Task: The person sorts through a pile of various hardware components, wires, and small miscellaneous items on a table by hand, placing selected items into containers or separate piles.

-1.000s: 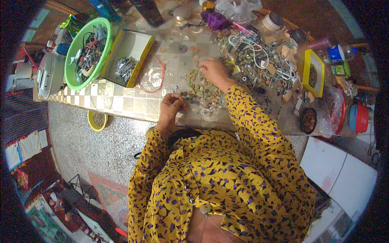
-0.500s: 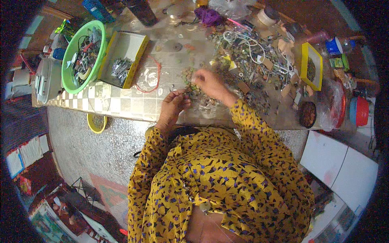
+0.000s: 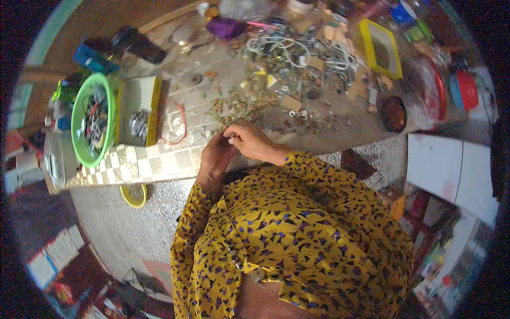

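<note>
At the near edge of the table, my left hand and my right hand meet with their fingertips pinched together. Whatever lies between the fingers is too small and too covered to name. Just beyond them spreads a scatter of small green and brown pieces. Farther right, this runs into a heap of mixed small metal parts, brown flat bits and a looped white cord. To the left of my hands, a thin red loop lies on the checked table cover.
At left stand a green basin of mixed parts and a yellow-edged box with slim metal pieces. Another yellow box and a dark round bowl sit at right. A yellow bowl is below the table edge.
My right hand has come back from over the small pieces to meet my left hand. The head view has turned, so the table appears tilted and shifted.
</note>
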Action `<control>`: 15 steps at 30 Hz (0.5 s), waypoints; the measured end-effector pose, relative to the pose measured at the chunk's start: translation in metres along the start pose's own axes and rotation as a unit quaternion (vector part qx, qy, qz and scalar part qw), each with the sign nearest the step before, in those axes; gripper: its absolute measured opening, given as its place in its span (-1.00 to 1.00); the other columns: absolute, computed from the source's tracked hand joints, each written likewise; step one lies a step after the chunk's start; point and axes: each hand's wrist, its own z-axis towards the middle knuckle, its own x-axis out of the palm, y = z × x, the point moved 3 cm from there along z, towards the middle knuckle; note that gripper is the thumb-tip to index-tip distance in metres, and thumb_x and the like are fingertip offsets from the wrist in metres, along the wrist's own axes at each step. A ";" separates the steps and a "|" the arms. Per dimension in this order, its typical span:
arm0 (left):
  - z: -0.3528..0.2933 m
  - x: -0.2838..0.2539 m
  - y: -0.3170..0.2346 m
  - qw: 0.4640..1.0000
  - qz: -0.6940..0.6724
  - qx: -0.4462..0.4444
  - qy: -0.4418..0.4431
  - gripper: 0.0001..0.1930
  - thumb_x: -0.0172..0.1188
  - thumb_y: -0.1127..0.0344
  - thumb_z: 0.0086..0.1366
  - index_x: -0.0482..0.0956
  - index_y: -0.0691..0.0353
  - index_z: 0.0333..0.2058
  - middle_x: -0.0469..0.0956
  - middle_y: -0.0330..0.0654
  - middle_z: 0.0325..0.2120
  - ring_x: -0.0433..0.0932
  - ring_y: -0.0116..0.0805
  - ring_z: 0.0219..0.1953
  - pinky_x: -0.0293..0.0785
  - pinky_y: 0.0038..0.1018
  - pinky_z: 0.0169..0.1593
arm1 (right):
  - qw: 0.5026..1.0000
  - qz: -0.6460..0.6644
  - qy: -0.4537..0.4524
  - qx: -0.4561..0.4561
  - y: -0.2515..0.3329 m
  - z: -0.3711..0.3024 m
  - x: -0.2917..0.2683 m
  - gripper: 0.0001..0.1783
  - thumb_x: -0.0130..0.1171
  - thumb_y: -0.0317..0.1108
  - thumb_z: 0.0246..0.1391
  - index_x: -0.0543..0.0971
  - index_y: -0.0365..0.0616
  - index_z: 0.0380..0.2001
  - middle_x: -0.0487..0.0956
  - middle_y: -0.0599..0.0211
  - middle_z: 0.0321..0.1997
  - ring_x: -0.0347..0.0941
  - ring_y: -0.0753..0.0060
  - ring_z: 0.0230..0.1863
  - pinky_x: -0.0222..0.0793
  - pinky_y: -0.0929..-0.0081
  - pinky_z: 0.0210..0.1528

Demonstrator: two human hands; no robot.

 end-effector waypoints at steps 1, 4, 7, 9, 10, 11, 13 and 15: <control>0.001 -0.003 0.000 1.000 0.022 0.003 0.001 -0.66 -0.31 0.25 0.27 0.29 0.36 -0.14 0.35 -0.05 -0.14 0.35 -0.23 -0.12 0.26 -0.32 -0.03 | 1.000 -0.016 -0.007 -0.017 0.004 0.000 -0.004 -0.82 0.02 -0.50 -0.10 0.44 -0.19 -0.33 0.48 0.21 -0.35 0.42 0.28 -0.29 0.33 0.42 -0.26; 0.008 0.001 0.002 0.997 0.071 0.010 0.003 -0.73 -0.24 0.36 0.24 0.31 0.36 -0.16 0.35 -0.07 -0.15 0.35 -0.26 -0.11 0.25 -0.34 0.01 | 0.996 0.024 -0.073 -0.035 -0.013 -0.003 -0.004 -0.83 0.01 -0.52 -0.10 0.44 -0.20 -0.34 0.48 0.21 -0.35 0.43 0.29 -0.31 0.33 0.44 -0.27; 0.013 -0.003 0.000 0.974 0.220 0.044 0.033 -0.77 -0.17 0.57 0.17 0.33 0.35 -0.18 0.36 -0.11 -0.18 0.35 -0.30 -0.12 0.26 -0.37 0.02 | 0.993 0.075 -0.096 -0.005 -0.006 -0.007 -0.016 -0.77 0.02 -0.52 -0.22 0.46 -0.19 -0.36 0.49 0.14 -0.40 0.43 0.18 -0.32 0.33 0.37 -0.25; 0.015 -0.009 0.003 0.986 0.164 0.025 0.017 -0.77 -0.14 0.59 0.15 0.33 0.33 -0.19 0.36 -0.12 -0.19 0.35 -0.31 -0.13 0.27 -0.39 0.01 | 0.992 0.077 -0.100 0.009 -0.004 -0.012 -0.025 -0.76 0.04 -0.53 -0.24 0.46 -0.20 -0.37 0.50 0.19 -0.45 0.44 0.25 -0.35 0.34 0.38 -0.27; 0.015 -0.013 0.004 0.991 0.136 0.017 0.008 -0.77 -0.13 0.61 0.14 0.34 0.32 -0.20 0.36 -0.13 -0.19 0.35 -0.31 -0.13 0.28 -0.40 0.00 | 0.987 0.145 -0.072 0.018 -0.013 -0.013 -0.025 -0.76 0.03 -0.54 -0.19 0.44 -0.21 -0.33 0.49 0.24 -0.41 0.43 0.33 -0.34 0.34 0.44 -0.28; 0.015 -0.010 0.004 0.989 0.147 0.021 -0.001 -0.78 -0.08 0.63 0.12 0.36 0.30 -0.24 0.39 -0.13 -0.26 0.38 -0.33 -0.18 0.32 -0.44 -0.04 | 0.976 0.213 -0.041 0.027 -0.018 -0.014 -0.027 -0.75 0.02 -0.56 -0.14 0.43 -0.21 -0.28 0.48 0.29 -0.37 0.42 0.41 -0.33 0.35 0.50 -0.28; 0.013 -0.005 0.004 0.988 0.151 0.017 0.004 -0.80 -0.07 0.62 0.12 0.38 0.31 -0.26 0.41 -0.13 -0.30 0.40 -0.32 -0.22 0.36 -0.47 -0.08 | 0.973 0.221 -0.058 0.033 -0.029 -0.024 -0.037 -0.74 0.03 -0.58 -0.08 0.42 -0.24 -0.24 0.46 0.40 -0.31 0.39 0.58 -0.32 0.36 0.61 -0.28; 0.009 -0.007 0.001 0.985 0.168 0.022 0.011 -0.84 -0.04 0.60 0.12 0.40 0.31 -0.29 0.44 -0.12 -0.35 0.44 -0.32 -0.26 0.41 -0.52 -0.13 | 0.969 0.238 -0.063 0.037 -0.036 -0.033 -0.057 -0.73 0.05 -0.57 -0.09 0.42 -0.25 -0.23 0.46 0.39 -0.31 0.39 0.59 -0.33 0.36 0.63 -0.28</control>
